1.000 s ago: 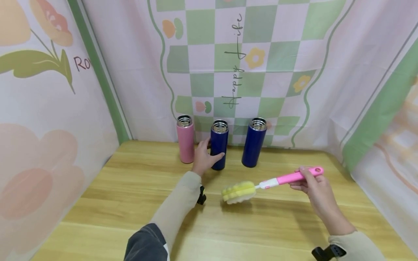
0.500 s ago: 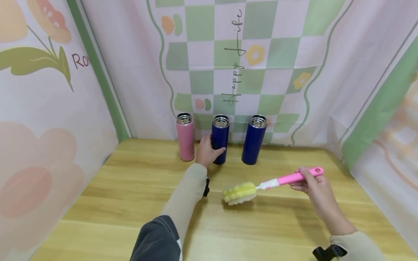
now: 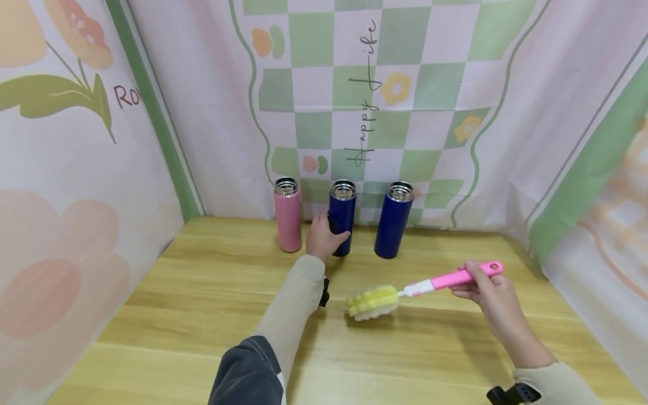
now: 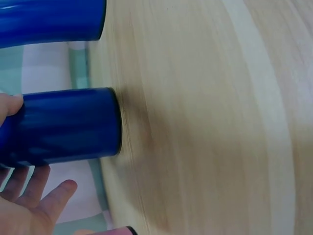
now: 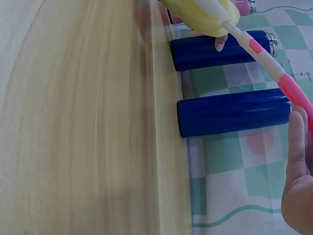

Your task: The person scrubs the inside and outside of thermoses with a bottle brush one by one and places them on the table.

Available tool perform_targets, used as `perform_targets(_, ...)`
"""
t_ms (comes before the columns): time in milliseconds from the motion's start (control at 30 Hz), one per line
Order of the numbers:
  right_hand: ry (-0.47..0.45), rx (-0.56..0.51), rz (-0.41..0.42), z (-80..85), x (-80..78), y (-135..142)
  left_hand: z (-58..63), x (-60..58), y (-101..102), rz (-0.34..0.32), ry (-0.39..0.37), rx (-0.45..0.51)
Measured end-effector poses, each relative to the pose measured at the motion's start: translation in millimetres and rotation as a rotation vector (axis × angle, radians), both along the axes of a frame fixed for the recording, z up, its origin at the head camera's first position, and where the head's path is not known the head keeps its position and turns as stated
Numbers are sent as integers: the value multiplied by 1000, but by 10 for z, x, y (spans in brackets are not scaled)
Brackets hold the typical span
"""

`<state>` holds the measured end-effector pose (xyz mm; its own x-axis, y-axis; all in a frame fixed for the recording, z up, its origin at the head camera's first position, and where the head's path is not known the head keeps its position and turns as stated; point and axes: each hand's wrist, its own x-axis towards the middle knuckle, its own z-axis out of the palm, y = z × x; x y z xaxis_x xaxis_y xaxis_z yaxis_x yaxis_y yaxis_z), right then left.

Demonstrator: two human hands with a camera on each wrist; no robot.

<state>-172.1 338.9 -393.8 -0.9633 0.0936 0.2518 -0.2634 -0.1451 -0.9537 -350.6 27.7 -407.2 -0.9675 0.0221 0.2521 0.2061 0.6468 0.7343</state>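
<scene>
Left hand (image 3: 323, 239) grips the middle bottle (image 3: 343, 211)
Right hand (image 3: 493, 295) pinches the brush (image 3: 420, 288) by its handle (image 3: 448, 279); holding the bottle upright seems best.
</scene>
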Motion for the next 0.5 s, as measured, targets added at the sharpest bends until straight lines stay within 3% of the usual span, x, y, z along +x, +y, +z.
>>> perform_targets(300, -30, 18, -17, -5, 2, 32, -6, 49, 95, 31, 30, 57)
perform_targets(500, -18, 15, -21, 1, -5, 56, -43, 132, 116, 49, 103, 203)
